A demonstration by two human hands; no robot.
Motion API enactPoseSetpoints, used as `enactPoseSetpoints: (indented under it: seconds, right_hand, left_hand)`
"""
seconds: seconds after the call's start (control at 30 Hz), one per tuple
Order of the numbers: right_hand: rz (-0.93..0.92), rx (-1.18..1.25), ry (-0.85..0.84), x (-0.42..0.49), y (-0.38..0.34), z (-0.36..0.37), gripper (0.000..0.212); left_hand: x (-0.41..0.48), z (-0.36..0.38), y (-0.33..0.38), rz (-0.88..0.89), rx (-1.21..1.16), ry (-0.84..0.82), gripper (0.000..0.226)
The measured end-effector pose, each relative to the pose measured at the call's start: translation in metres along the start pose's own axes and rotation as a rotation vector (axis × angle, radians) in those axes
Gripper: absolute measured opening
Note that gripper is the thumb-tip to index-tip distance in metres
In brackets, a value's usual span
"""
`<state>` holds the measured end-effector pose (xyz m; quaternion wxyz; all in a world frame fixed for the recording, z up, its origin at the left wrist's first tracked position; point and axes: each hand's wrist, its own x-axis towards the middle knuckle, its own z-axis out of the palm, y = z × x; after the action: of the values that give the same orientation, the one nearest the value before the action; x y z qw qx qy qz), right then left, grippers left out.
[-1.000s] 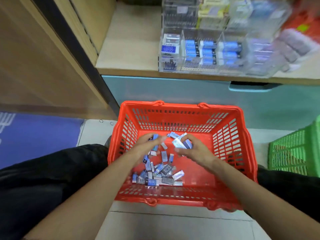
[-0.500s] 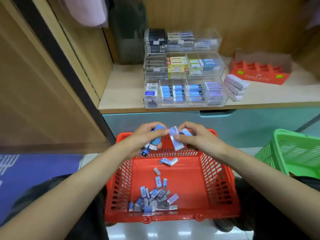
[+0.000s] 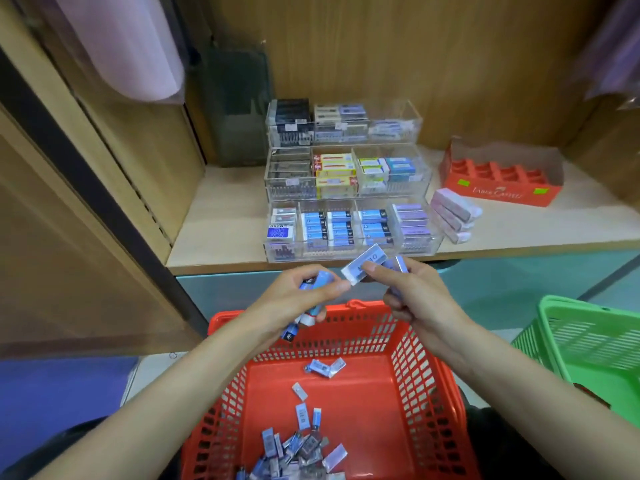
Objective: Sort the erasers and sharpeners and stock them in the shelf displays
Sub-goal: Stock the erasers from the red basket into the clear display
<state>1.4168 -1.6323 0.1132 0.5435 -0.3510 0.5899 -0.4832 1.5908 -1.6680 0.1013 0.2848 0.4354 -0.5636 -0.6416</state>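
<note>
Blue erasers (image 3: 320,282) sit bunched in the curled left hand (image 3: 294,304), while the right hand (image 3: 420,301) pinches a white-sleeved eraser (image 3: 363,268). Both hands hover at 12 o'clock over the red basket (image 3: 434,382), with loose erasers (image 3: 298,452) heaped at 6 o'clock.

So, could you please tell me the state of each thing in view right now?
left hand, gripping a bunch of blue erasers.
right hand, pinching a white-sleeved eraser, more tucked behind it.
red basket, upright, loose erasers piled in its near corner.
green basket, upright, contents unclear.
clear display, stocked on all three tiers.
red cardboard tray, open-topped on the shelf.
</note>
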Motion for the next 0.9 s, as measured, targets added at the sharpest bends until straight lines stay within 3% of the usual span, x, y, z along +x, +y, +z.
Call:
enactPoseSetpoints:
  seconds: [0.13,0.23,0.33,0.47,0.57,0.7,0.83,0.9]
  right_hand:
    - [-0.024,0.108,0.019,0.001,0.001,-0.002,0.019]
    - [-0.038,0.156,0.035,-0.003,-0.003,-0.008,0.012]
    - [-0.006,0.184,0.055,-0.005,-0.003,-0.012,0.01]
    - [-0.012,0.15,0.106,-0.001,-0.005,-0.015,0.01]
    - [-0.209,-0.048,0.138,0.003,-0.009,-0.016,0.011]
    - [-0.451,-0.383,0.181,0.014,-0.013,-0.032,0.044]
    - [-0.831,-1.128,0.233,0.025,-0.018,-0.056,0.042]
    - [-0.933,-1.259,0.19,0.031,-0.02,-0.062,0.038]
  left_hand:
    - [0.009,0.013,0.008,0.046,-0.085,0.037,0.014]
    - [0.015,0.018,0.012,0.095,-0.042,0.029,0.026]
    - [0.02,0.024,0.011,0.11,0.068,0.026,0.016]
    - [0.029,0.032,0.013,0.095,-0.001,0.053,0.01]
    - [0.035,0.032,0.021,0.033,-0.037,0.053,0.008]
    - [0.046,0.026,0.029,0.025,-0.004,0.058,0.011]
    - [0.053,0.024,0.031,0.027,0.033,0.009,0.01]
    - [0.053,0.027,0.032,0.026,0.052,-0.034,0.009]
